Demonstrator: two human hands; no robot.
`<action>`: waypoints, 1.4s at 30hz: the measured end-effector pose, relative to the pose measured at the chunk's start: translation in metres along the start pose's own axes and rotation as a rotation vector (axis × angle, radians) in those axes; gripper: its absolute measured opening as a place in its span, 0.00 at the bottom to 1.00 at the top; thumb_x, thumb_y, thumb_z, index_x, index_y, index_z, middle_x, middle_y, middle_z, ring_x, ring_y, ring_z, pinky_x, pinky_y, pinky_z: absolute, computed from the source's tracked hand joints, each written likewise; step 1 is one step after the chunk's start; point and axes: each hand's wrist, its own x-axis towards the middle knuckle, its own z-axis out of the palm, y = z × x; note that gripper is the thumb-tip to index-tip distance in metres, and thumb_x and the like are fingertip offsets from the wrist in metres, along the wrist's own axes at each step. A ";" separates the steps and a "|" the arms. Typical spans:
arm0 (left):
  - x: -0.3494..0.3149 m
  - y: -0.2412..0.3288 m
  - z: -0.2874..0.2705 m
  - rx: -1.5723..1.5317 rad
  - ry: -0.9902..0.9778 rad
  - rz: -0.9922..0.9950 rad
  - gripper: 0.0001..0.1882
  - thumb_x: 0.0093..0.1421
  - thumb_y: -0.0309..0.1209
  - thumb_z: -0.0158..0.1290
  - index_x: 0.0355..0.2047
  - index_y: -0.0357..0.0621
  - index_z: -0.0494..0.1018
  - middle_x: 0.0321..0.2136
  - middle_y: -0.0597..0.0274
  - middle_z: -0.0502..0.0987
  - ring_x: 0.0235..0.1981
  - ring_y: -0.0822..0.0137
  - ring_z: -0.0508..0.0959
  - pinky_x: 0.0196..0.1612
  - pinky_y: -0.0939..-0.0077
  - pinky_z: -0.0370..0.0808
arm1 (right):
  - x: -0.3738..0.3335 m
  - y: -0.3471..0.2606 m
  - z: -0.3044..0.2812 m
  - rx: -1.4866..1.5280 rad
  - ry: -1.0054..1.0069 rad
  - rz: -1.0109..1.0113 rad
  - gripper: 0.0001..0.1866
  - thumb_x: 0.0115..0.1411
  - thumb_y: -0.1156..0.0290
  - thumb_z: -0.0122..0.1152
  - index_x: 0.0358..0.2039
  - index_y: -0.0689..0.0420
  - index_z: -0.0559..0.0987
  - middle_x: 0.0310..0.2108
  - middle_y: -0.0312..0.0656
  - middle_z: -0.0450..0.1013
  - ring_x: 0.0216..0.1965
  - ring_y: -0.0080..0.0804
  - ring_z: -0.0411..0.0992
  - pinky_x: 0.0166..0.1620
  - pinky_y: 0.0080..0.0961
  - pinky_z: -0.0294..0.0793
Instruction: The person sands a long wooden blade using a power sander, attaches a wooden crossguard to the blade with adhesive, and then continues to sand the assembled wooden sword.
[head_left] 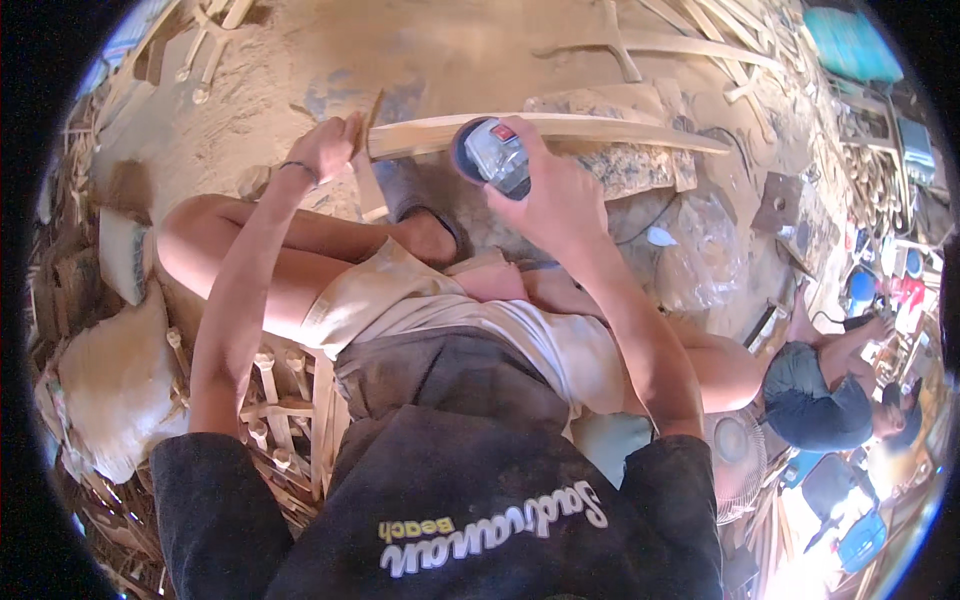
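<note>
My left hand [325, 152] is closed round the left end of a pale wooden piece, where a short crosspiece [366, 185] joins a long, slightly curved bar [625, 132]. The bar reaches to the right in front of my legs. In my right hand [562, 190] is a grey power sander [497, 152] with a dark round disc. The disc side faces left, over the middle of the bar; whether it touches the wood I cannot tell. My fingers wrap round the sander's body from the right.
Under the bar lies a rough stone-like block [625, 170]. A clear plastic bag [702, 255] and a cord are to its right. Sawdust covers the floor [420, 50]. Wooden parts [700, 45] lie at the far right, more at left. Another person [825, 395] sits at right near a fan [735, 455].
</note>
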 end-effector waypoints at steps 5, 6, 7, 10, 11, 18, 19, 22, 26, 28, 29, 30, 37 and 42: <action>0.007 -0.020 0.013 0.042 -0.066 -0.023 0.24 0.81 0.40 0.35 0.64 0.36 0.68 0.43 0.30 0.81 0.48 0.32 0.82 0.49 0.42 0.80 | -0.006 0.044 -0.014 0.046 0.038 0.082 0.41 0.59 0.51 0.75 0.70 0.35 0.66 0.39 0.56 0.85 0.44 0.63 0.84 0.46 0.55 0.83; 0.009 -0.021 0.013 0.056 -0.104 -0.022 0.24 0.81 0.40 0.35 0.66 0.36 0.66 0.45 0.31 0.81 0.49 0.33 0.82 0.49 0.43 0.80 | -0.006 0.051 -0.021 0.077 -0.010 0.149 0.41 0.58 0.51 0.76 0.70 0.37 0.67 0.39 0.57 0.85 0.45 0.63 0.84 0.48 0.55 0.82; 0.012 -0.021 0.015 0.070 -0.141 -0.023 0.25 0.81 0.39 0.35 0.68 0.35 0.65 0.46 0.31 0.80 0.50 0.33 0.82 0.49 0.43 0.80 | -0.007 0.061 -0.024 0.076 0.015 0.169 0.41 0.58 0.51 0.76 0.70 0.37 0.67 0.40 0.57 0.85 0.45 0.64 0.84 0.49 0.55 0.82; 0.014 -0.021 0.017 0.125 -0.144 0.020 0.25 0.81 0.40 0.35 0.69 0.36 0.65 0.49 0.32 0.79 0.51 0.33 0.81 0.50 0.45 0.80 | -0.011 0.094 -0.033 0.091 0.076 0.206 0.42 0.58 0.50 0.76 0.70 0.39 0.69 0.43 0.59 0.85 0.48 0.61 0.84 0.52 0.54 0.83; 0.014 -0.024 0.018 0.129 -0.136 0.033 0.25 0.82 0.41 0.35 0.68 0.38 0.66 0.49 0.31 0.79 0.51 0.32 0.81 0.51 0.44 0.79 | -0.011 0.112 -0.033 0.111 0.136 0.192 0.41 0.57 0.50 0.77 0.70 0.39 0.69 0.44 0.58 0.85 0.48 0.61 0.84 0.52 0.54 0.83; 0.013 -0.016 0.013 -0.159 -0.167 -0.156 0.33 0.83 0.51 0.31 0.60 0.31 0.71 0.47 0.27 0.79 0.52 0.27 0.78 0.56 0.41 0.74 | -0.021 0.186 -0.047 0.155 0.310 0.323 0.40 0.57 0.60 0.80 0.68 0.46 0.72 0.57 0.56 0.81 0.59 0.55 0.81 0.60 0.43 0.79; 0.012 -0.012 0.008 -0.169 -0.187 -0.161 0.34 0.83 0.51 0.31 0.60 0.29 0.71 0.47 0.27 0.79 0.52 0.27 0.78 0.55 0.41 0.75 | -0.024 0.211 -0.045 0.144 0.355 0.302 0.40 0.57 0.57 0.80 0.68 0.44 0.71 0.57 0.55 0.82 0.58 0.57 0.81 0.59 0.46 0.79; 0.016 -0.043 0.038 -0.028 -0.024 0.054 0.36 0.82 0.53 0.30 0.54 0.28 0.74 0.42 0.28 0.80 0.48 0.27 0.78 0.52 0.40 0.74 | -0.020 0.289 -0.041 0.183 0.459 0.239 0.41 0.57 0.57 0.80 0.68 0.52 0.72 0.58 0.53 0.81 0.60 0.49 0.80 0.62 0.41 0.77; 0.018 -0.051 0.049 -0.186 -0.006 -0.059 0.40 0.81 0.56 0.32 0.40 0.27 0.77 0.34 0.26 0.79 0.42 0.28 0.79 0.46 0.40 0.73 | -0.014 0.291 -0.065 0.145 0.503 0.399 0.40 0.59 0.56 0.78 0.69 0.51 0.72 0.57 0.54 0.81 0.58 0.48 0.81 0.61 0.42 0.77; 0.021 -0.057 0.050 -0.251 0.077 -0.055 0.43 0.80 0.59 0.33 0.33 0.26 0.77 0.31 0.24 0.77 0.40 0.28 0.80 0.44 0.40 0.73 | -0.019 0.298 -0.060 0.207 0.591 0.336 0.40 0.59 0.56 0.78 0.69 0.49 0.71 0.56 0.53 0.81 0.56 0.50 0.81 0.61 0.44 0.78; 0.017 -0.056 0.042 -0.270 0.033 -0.102 0.43 0.80 0.60 0.34 0.33 0.27 0.76 0.29 0.28 0.77 0.36 0.34 0.79 0.42 0.43 0.73 | -0.021 0.288 -0.057 0.202 0.518 0.349 0.40 0.59 0.53 0.77 0.69 0.46 0.70 0.54 0.55 0.82 0.55 0.54 0.82 0.58 0.46 0.79; 0.014 -0.054 0.032 -0.287 -0.008 -0.147 0.43 0.79 0.61 0.35 0.34 0.27 0.76 0.26 0.32 0.76 0.32 0.40 0.79 0.39 0.46 0.74 | -0.028 0.264 -0.057 0.199 0.446 0.363 0.41 0.59 0.50 0.76 0.69 0.44 0.69 0.51 0.57 0.83 0.53 0.58 0.83 0.56 0.49 0.80; -0.005 -0.111 0.036 -0.255 -0.137 -0.245 0.36 0.79 0.55 0.40 0.50 0.24 0.74 0.34 0.28 0.78 0.38 0.32 0.79 0.44 0.44 0.74 | -0.030 0.092 -0.035 0.149 -0.021 0.180 0.42 0.60 0.47 0.74 0.71 0.41 0.66 0.45 0.59 0.84 0.48 0.61 0.84 0.54 0.52 0.82; -0.009 -0.163 0.068 0.131 -0.063 0.126 0.26 0.78 0.29 0.43 0.73 0.34 0.57 0.39 0.34 0.77 0.40 0.36 0.78 0.43 0.44 0.77 | -0.036 0.119 -0.044 0.109 -0.014 0.200 0.43 0.61 0.44 0.72 0.72 0.40 0.65 0.42 0.56 0.85 0.44 0.59 0.85 0.50 0.52 0.84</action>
